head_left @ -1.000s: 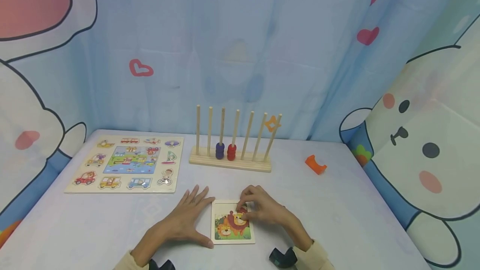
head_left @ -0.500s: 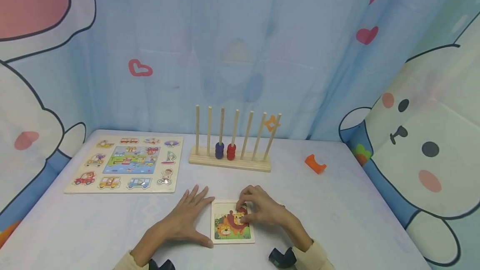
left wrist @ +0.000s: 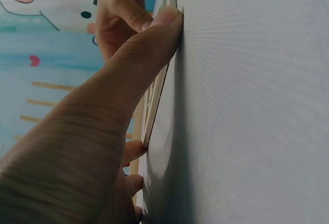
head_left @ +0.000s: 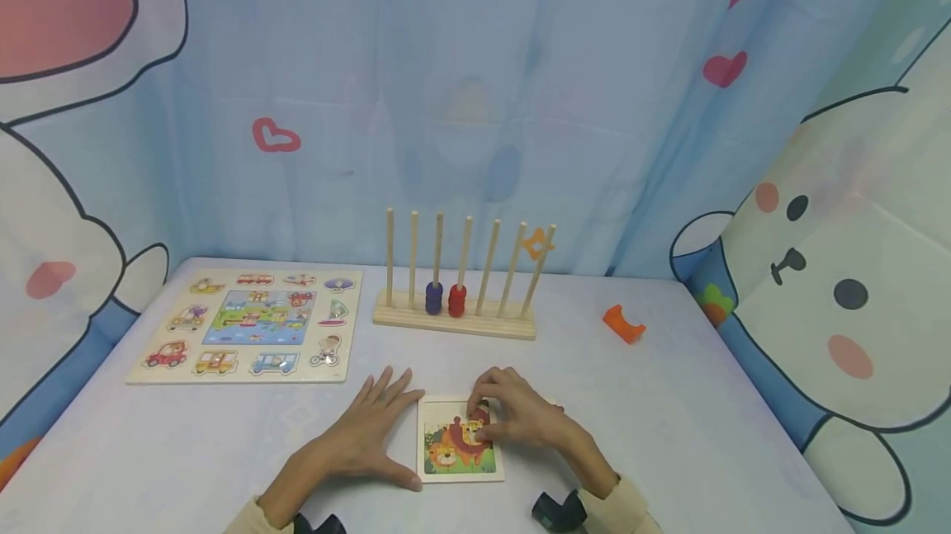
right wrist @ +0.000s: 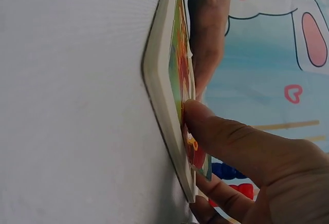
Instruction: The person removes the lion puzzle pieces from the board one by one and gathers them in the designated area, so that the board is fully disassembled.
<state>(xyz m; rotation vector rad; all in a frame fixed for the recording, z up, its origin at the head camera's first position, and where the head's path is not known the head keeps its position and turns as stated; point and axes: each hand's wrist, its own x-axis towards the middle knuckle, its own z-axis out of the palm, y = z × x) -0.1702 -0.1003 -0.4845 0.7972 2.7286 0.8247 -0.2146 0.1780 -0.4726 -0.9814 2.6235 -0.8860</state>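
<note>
A small square wooden jigsaw puzzle [head_left: 464, 479] with lion pictures lies flat on the white table in front of the person. With its fingers spread, the left hand [head_left: 364, 433] rests along the puzzle's left side. Its thumb and index fingertip touch the frame's edge. At the upper right of the puzzle, the right hand [head_left: 520, 410] pinches a puzzle piece [right wrist: 199, 154] between thumb and fingers. That piece stands tilted up from the board in the right wrist view. Part of the puzzle's right side is hidden under the right hand.
A wooden peg rack [head_left: 453, 323] with blue beads [head_left: 434, 298] and red beads [head_left: 456, 300] stands behind the puzzle. A larger vehicle puzzle board [head_left: 245, 361] lies at the back left. An orange curved block [head_left: 623, 324] sits at the right. A printed curtain [head_left: 446, 63] closes off the back.
</note>
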